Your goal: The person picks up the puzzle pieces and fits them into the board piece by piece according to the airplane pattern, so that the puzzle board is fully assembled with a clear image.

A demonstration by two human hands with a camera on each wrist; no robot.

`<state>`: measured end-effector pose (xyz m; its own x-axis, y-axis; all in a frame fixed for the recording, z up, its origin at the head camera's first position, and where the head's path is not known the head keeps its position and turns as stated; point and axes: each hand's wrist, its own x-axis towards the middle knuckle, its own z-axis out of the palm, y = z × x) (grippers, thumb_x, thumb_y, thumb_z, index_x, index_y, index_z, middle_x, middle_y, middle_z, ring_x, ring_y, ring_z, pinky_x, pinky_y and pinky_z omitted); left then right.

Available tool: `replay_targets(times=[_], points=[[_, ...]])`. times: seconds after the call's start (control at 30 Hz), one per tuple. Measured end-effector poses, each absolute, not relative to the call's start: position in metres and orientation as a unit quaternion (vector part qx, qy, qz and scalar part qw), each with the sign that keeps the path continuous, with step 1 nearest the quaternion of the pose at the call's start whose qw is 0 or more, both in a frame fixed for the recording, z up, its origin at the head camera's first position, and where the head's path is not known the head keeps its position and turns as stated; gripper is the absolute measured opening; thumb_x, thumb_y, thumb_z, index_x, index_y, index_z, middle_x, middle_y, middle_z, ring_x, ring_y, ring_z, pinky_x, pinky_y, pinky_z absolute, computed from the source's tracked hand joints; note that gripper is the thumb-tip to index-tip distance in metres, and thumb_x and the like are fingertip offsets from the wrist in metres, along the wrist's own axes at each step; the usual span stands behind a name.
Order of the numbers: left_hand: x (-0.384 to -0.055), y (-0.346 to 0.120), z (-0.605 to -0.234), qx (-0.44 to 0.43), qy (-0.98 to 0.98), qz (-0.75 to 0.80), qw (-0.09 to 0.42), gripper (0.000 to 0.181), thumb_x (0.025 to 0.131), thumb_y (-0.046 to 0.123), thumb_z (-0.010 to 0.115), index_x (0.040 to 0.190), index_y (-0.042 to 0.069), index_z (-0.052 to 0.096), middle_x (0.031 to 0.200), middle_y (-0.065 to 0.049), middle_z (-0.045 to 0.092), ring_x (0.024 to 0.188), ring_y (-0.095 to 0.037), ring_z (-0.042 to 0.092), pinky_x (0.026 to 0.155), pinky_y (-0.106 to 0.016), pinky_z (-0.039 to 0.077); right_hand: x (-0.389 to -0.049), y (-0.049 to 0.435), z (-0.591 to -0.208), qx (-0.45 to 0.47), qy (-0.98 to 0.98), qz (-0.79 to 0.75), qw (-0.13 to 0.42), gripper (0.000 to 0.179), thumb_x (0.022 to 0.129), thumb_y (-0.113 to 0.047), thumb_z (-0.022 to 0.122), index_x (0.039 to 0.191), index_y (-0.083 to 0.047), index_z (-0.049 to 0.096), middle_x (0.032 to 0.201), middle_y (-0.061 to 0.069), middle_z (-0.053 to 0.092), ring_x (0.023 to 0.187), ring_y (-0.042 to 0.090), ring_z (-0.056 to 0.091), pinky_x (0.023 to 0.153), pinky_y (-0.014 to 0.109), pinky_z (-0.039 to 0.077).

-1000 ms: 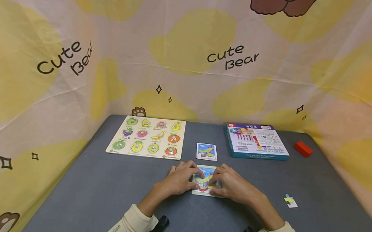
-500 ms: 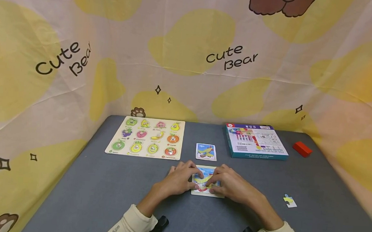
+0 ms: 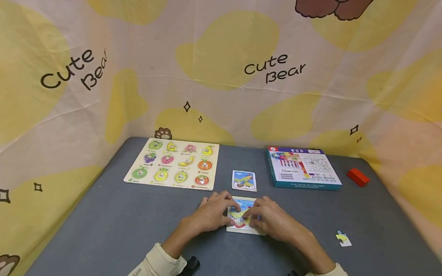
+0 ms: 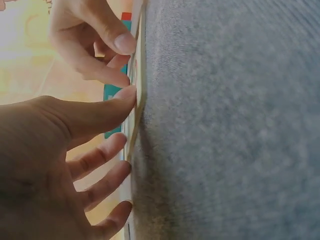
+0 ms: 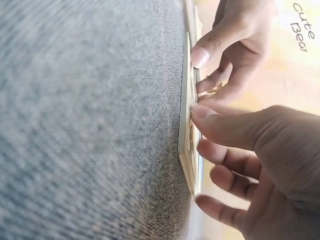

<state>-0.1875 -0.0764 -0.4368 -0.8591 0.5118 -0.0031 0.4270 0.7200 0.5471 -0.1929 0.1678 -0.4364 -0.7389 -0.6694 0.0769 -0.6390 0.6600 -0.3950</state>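
A small wooden airplane jigsaw puzzle (image 3: 240, 218) lies in its pale tray in front of the person, its sides partly covered by both hands. The left hand (image 3: 213, 212) touches its left side with thumb and index finger; in the left wrist view the other fingers are spread along the edge. On the right side, the right hand (image 3: 274, 219) presses thumb and fingertips onto the pieces, index finger reaching toward the middle. Seen edge-on in the right wrist view, the pieces (image 5: 191, 125) look slightly uneven. One loose jigsaw piece (image 3: 344, 239), yellow and white, lies to the right.
Just behind the puzzle lies a small airplane picture card (image 3: 244, 181). A fruit board (image 3: 171, 164) occupies the back left of the grey table (image 3: 144, 217). At the back right are a flat game box (image 3: 304, 168) and a red block (image 3: 358, 177).
The right hand's index finger has slid a little left across the puzzle, baring more of the picture below it. The left hand keeps its place on the puzzle.
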Motion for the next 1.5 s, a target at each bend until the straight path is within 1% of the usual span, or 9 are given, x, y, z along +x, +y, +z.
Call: replay_targets(times=[0.17, 0.27, 0.4, 0.63, 0.87, 0.97, 1.03, 1.2, 1.5], points=[[-0.189, -0.073, -0.435, 0.288, 0.916, 0.266, 0.079, 0.029, 0.091, 0.012, 0.083, 0.118, 0.021, 0.081, 0.118, 0.003, 0.065, 0.109, -0.019, 0.053, 0.089, -0.04, 0.038, -0.192, 0.168, -0.436, -0.319, 0.924, -0.209, 0.025, 0.016, 0.09, -0.018, 0.085, 0.105, -0.019, 0.082, 0.094, -0.007, 0.066, 0.09, 0.011, 0.049, 0.079, 0.035, 0.039], [-0.19, -0.069, -0.435, 0.331, 0.905, 0.255, 0.078, 0.03, 0.092, 0.005, 0.079, 0.116, 0.023, 0.083, 0.114, 0.006, 0.069, 0.105, -0.015, 0.053, 0.087, -0.036, 0.039, -0.191, 0.168, -0.436, -0.309, 0.926, -0.214, 0.022, 0.015, 0.09, -0.019, 0.086, 0.104, -0.018, 0.081, 0.091, -0.007, 0.065, 0.088, 0.011, 0.049, 0.078, 0.034, 0.04], [-0.188, -0.067, -0.435, 0.365, 0.896, 0.242, 0.081, 0.032, 0.095, 0.001, 0.072, 0.113, 0.024, 0.085, 0.11, 0.009, 0.07, 0.099, -0.01, 0.051, 0.08, -0.031, 0.036, -0.191, 0.168, -0.436, -0.303, 0.926, -0.223, 0.025, 0.016, 0.09, -0.019, 0.085, 0.105, -0.017, 0.081, 0.089, -0.008, 0.064, 0.088, 0.011, 0.05, 0.077, 0.033, 0.042], [-0.185, -0.067, -0.433, 0.366, 0.899, 0.224, 0.081, 0.033, 0.097, 0.003, 0.071, 0.114, 0.027, 0.085, 0.112, 0.011, 0.07, 0.098, -0.009, 0.05, 0.078, -0.031, 0.036, -0.193, 0.177, -0.431, -0.301, 0.922, -0.235, 0.059, 0.027, 0.092, -0.022, 0.084, 0.117, -0.015, 0.079, 0.095, -0.008, 0.064, 0.092, 0.012, 0.051, 0.08, 0.033, 0.045], [-0.185, -0.066, -0.433, 0.365, 0.903, 0.214, 0.076, 0.04, 0.094, -0.002, 0.066, 0.114, 0.027, 0.084, 0.114, 0.012, 0.071, 0.099, -0.01, 0.051, 0.08, -0.032, 0.036, -0.198, 0.202, -0.424, -0.28, 0.922, -0.256, 0.076, 0.036, 0.091, -0.025, 0.085, 0.124, -0.012, 0.076, 0.098, -0.006, 0.067, 0.095, 0.014, 0.054, 0.083, 0.035, 0.047], [-0.186, -0.067, -0.434, 0.359, 0.904, 0.218, 0.08, 0.039, 0.094, -0.001, 0.066, 0.115, 0.027, 0.084, 0.114, 0.012, 0.071, 0.099, -0.01, 0.05, 0.081, -0.032, 0.036, -0.197, 0.214, -0.42, -0.253, 0.927, -0.262, 0.092, 0.038, 0.092, -0.029, 0.085, 0.126, -0.015, 0.076, 0.103, -0.006, 0.067, 0.098, 0.015, 0.055, 0.085, 0.037, 0.048], [-0.186, -0.068, -0.434, 0.358, 0.903, 0.222, 0.083, 0.034, 0.097, 0.003, 0.07, 0.115, 0.028, 0.084, 0.115, 0.012, 0.071, 0.1, -0.01, 0.05, 0.082, -0.033, 0.036, -0.196, 0.225, -0.418, -0.24, 0.929, -0.265, 0.095, 0.039, 0.092, -0.03, 0.084, 0.127, -0.016, 0.076, 0.106, -0.006, 0.067, 0.1, 0.015, 0.055, 0.087, 0.039, 0.049], [-0.188, -0.07, -0.435, 0.356, 0.9, 0.234, 0.094, 0.025, 0.095, 0.015, 0.079, 0.116, 0.028, 0.084, 0.117, 0.013, 0.07, 0.103, -0.009, 0.05, 0.084, -0.033, 0.036, -0.192, 0.258, -0.417, -0.218, 0.935, -0.27, 0.077, 0.04, 0.09, -0.032, 0.086, 0.125, -0.017, 0.077, 0.108, -0.007, 0.068, 0.101, 0.015, 0.057, 0.087, 0.038, 0.05], [-0.187, -0.071, -0.435, 0.352, 0.899, 0.238, 0.107, 0.031, 0.089, 0.017, 0.086, 0.117, 0.028, 0.083, 0.117, 0.013, 0.069, 0.106, -0.009, 0.05, 0.085, -0.034, 0.036, -0.173, 0.318, -0.417, -0.175, 0.949, -0.256, 0.062, 0.045, 0.086, -0.037, 0.089, 0.124, -0.017, 0.077, 0.112, -0.006, 0.069, 0.103, 0.018, 0.06, 0.085, 0.034, 0.051]])
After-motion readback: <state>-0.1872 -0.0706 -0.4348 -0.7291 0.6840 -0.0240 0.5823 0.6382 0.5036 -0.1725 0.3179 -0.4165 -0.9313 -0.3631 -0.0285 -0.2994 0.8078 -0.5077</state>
